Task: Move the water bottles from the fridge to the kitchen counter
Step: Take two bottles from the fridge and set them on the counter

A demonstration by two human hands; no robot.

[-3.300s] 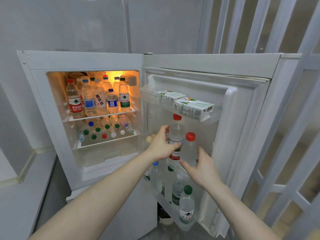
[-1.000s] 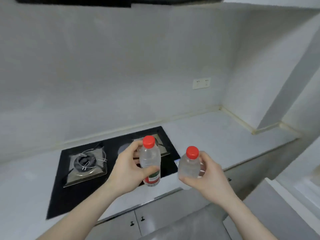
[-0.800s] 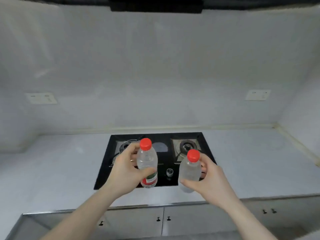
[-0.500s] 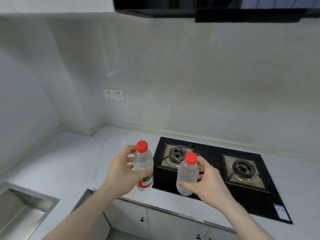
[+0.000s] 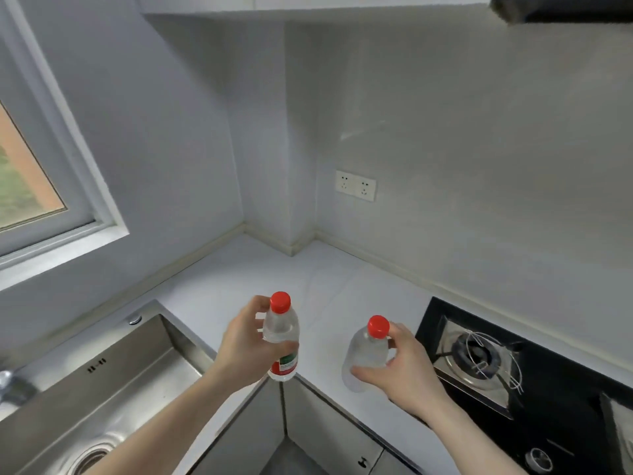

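Corner kitchen, pale smooth tabletop (image 5: 342,279) between steel sink (image 5: 113,378) and black glass hob (image 5: 507,365). Your left hand (image 5: 246,344) wraps a labelled clear bottle (image 5: 282,341); your right hand (image 5: 400,365) clasps an unlabelled one (image 5: 366,354). Both red-capped, held above the tabletop's front edge. Set each down upright, well back from sink and burner; thin plastic dents easily.

My two bare arms

My left hand (image 5: 245,341) and right hand (image 5: 400,366) wear no gloves, rings or watch, and I see no sleeves on either arm.
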